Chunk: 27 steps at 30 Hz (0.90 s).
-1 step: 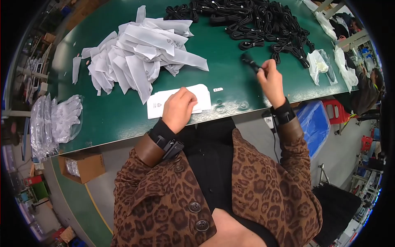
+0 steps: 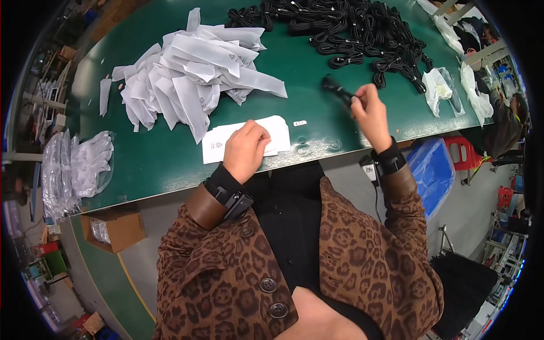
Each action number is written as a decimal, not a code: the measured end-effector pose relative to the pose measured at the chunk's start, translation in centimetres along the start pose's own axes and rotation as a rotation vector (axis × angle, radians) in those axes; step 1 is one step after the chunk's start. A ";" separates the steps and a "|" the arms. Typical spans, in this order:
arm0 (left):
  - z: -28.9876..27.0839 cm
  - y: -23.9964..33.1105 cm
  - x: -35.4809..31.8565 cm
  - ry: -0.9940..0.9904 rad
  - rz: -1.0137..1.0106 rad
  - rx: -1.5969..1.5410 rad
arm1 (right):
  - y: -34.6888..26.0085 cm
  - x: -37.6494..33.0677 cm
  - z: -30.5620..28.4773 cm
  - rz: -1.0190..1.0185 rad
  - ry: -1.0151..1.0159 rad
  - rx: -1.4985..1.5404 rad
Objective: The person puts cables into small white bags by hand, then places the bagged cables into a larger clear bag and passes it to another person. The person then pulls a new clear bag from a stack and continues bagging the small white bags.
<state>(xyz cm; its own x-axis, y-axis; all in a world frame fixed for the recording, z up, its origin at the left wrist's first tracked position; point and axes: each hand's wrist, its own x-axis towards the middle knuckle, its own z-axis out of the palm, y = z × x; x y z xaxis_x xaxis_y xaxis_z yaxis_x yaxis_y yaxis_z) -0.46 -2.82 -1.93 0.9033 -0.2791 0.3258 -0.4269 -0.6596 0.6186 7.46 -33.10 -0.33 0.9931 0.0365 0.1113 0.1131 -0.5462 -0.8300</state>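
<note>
One green table (image 2: pixel 306 107) takes up most of what I see from my remote seat, and I read the clock from the middle of my view. Toward 1 o'clock, at the table's far side, I have a heap of black cables (image 2: pixel 354 25), each coiled and tied into a bundle. Toward 11 lies a loose pile of white sleeves (image 2: pixel 187 71), strewn at many angles. At 9, clear bags (image 2: pixel 59 170) with pale contents lie at the table's left end. Out at 3, beyond the near edge, I see a blue bag (image 2: pixel 432 173). Down at 8, below the table's edge, an open box (image 2: pixel 127 231) shows clear wrapping inside. Close to the centre, toward 11, a flat white stack (image 2: pixel 215 144) lies near the table's front edge.

My left hand (image 2: pixel 243 148) rests on that stack, fingers curled inward; I cannot tell whether they pinch any of it. My right hand (image 2: pixel 371 113) is at 2 o'clock, thumb and forefinger clamped on one end of a black cable (image 2: pixel 335 88). This cable points up and left from the fingertips, toward 10 from the hand, somewhat blurred, in the gap between heap and stack. Smallest of all, a white label (image 2: pixel 300 123) lies toward 1, just beside the stack's right end.
</note>
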 end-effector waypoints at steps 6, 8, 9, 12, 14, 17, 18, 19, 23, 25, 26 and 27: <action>0.0 0.0 0.1 0.059 -0.242 -0.227 | -2.4 -4.3 2.5 -0.093 -0.322 0.392; 0.0 -0.2 0.0 0.066 -0.269 -0.268 | -2.7 -4.9 2.6 -0.124 -0.358 0.359; 0.0 -0.2 0.0 0.073 -0.298 -0.312 | -2.9 -5.0 2.6 -0.153 -0.395 0.324; -0.2 -0.1 0.1 0.104 -0.303 -0.356 | -3.1 -4.9 2.7 -0.171 -0.478 0.330; -0.4 0.2 0.1 0.148 -0.256 -0.357 | -3.1 -4.8 2.8 -0.142 -0.568 0.413; -0.9 0.9 0.3 0.128 -0.148 -0.313 | -3.2 -4.3 2.7 0.045 -0.647 0.575; -1.0 1.1 0.4 0.117 -0.093 -0.289 | -3.3 -4.1 2.8 0.140 -0.684 0.657; -1.1 1.2 0.4 0.117 -0.094 -0.290 | -3.2 -4.0 2.8 0.141 -0.685 0.656; -1.2 1.6 0.5 0.101 0.061 -0.215 | -2.5 -3.9 3.3 0.537 -0.772 0.978; -1.5 2.0 0.7 0.070 0.190 -0.153 | -2.3 -3.8 3.6 0.632 -0.752 1.004; -1.6 2.2 0.9 0.055 0.255 -0.122 | -2.3 -3.8 3.8 0.679 -0.742 1.016; -1.7 2.4 1.0 0.055 0.256 -0.122 | -2.4 -3.8 3.9 0.678 -0.740 1.017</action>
<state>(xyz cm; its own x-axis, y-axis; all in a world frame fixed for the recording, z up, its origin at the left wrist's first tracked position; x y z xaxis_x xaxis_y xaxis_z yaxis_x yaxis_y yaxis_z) -0.61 -3.52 1.09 0.7635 -0.3854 0.5182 -0.6454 -0.4830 0.5917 3.54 -28.70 -0.87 0.6140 0.6094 -0.5017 -0.7238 0.1811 -0.6658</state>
